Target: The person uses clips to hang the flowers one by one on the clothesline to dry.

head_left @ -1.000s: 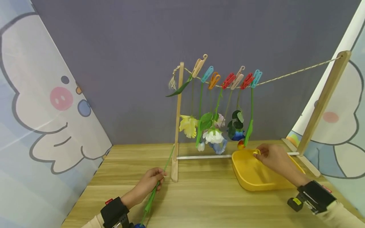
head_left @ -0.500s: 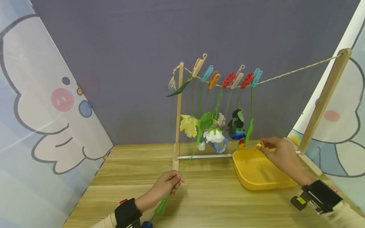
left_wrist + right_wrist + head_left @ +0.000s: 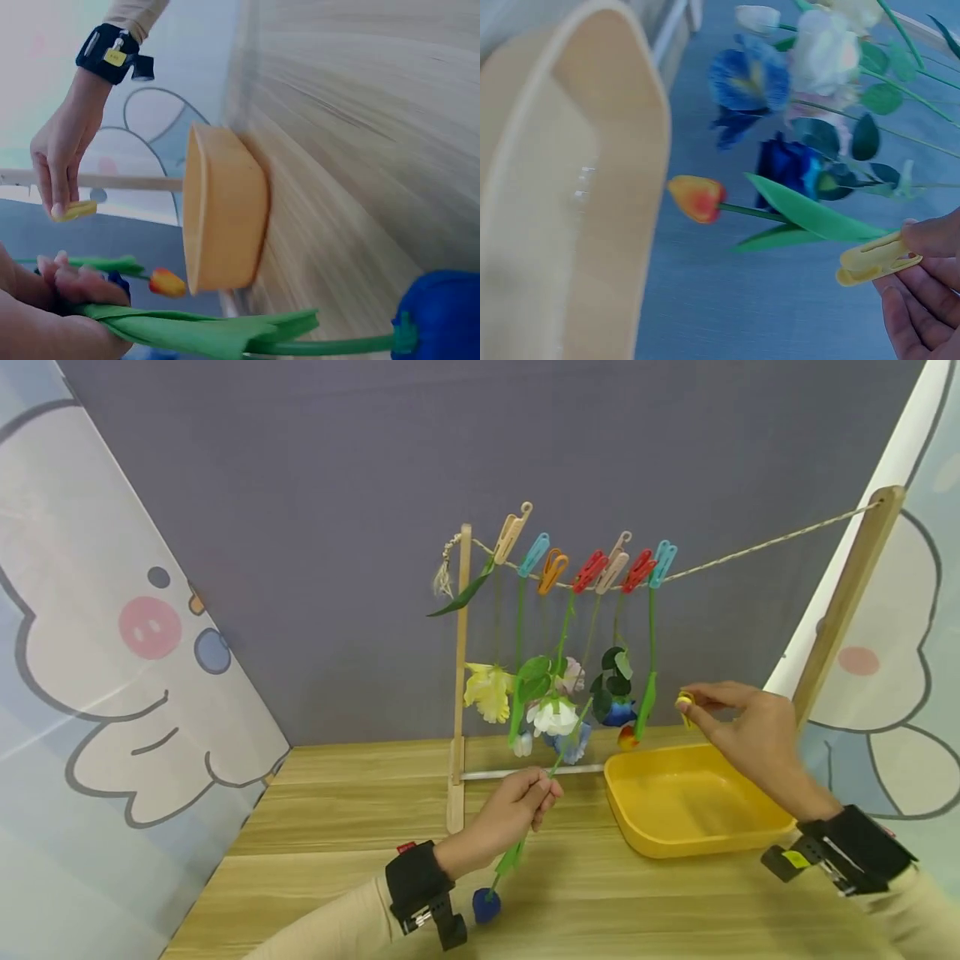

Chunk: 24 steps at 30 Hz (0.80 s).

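Observation:
My left hand [image 3: 504,817] grips the green stem of a blue tulip [image 3: 487,906], whose bloom points down toward me and whose stem end points up at the hanging flowers. Its green leaf [image 3: 195,330] and blue head show large in the left wrist view. Above the yellow basin, my right hand [image 3: 753,739] pinches a yellow clothespin [image 3: 877,259] between thumb and fingers. Several flowers hang head down from a rope [image 3: 757,550], each under a clothespin; an orange-red tulip [image 3: 697,199] at the right end hangs nearest my right hand.
The yellow basin [image 3: 705,843] sits on the wooden table at the right. The rope runs between a left wooden post [image 3: 462,677] and a right post [image 3: 847,602], with a white bar [image 3: 491,774] low between them. A grey backdrop stands behind.
My left hand has moved right and up with the blue tulip, now in front of the hanging flowers. My right hand has lifted the yellow clothespin out of the basin.

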### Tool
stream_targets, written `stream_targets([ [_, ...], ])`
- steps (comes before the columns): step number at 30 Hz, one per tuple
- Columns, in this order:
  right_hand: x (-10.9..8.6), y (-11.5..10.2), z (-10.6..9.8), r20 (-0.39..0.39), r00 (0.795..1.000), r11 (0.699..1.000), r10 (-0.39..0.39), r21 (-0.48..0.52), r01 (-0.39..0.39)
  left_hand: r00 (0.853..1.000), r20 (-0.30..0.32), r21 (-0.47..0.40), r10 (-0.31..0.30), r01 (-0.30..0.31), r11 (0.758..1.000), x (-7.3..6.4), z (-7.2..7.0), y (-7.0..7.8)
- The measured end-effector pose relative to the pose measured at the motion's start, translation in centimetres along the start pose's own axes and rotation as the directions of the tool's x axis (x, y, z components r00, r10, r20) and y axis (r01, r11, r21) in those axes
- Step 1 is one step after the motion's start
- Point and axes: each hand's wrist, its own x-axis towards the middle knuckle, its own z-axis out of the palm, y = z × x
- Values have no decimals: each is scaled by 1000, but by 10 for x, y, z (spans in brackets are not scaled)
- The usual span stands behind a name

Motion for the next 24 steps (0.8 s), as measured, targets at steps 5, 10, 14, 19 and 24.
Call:
stream_targets([
  [5, 16, -1, -9, -31, 999, 999, 6, 42, -5, 998, -43, -19, 46, -47, 999, 21, 12, 7],
  [10, 38, -4, -21, -30, 999, 997, 24, 78, -22, 993, -71, -38, 95, -98, 994, 46, 22, 14],
  [14, 59, -6, -31, -28, 999, 996, 33, 89, -31, 985, -88, -39, 151, -155, 987, 65, 31, 21],
  [19, 86, -9, -41, 22, 990, 976, 139, 168, -141, 973, -76, 6, 216, -216, 976, 85, 44, 31],
  [24, 111, -11, -57, 61, 973, 938, 221, 261, -229, 961, -71, -7, 266, -267, 964, 106, 62, 41],
])
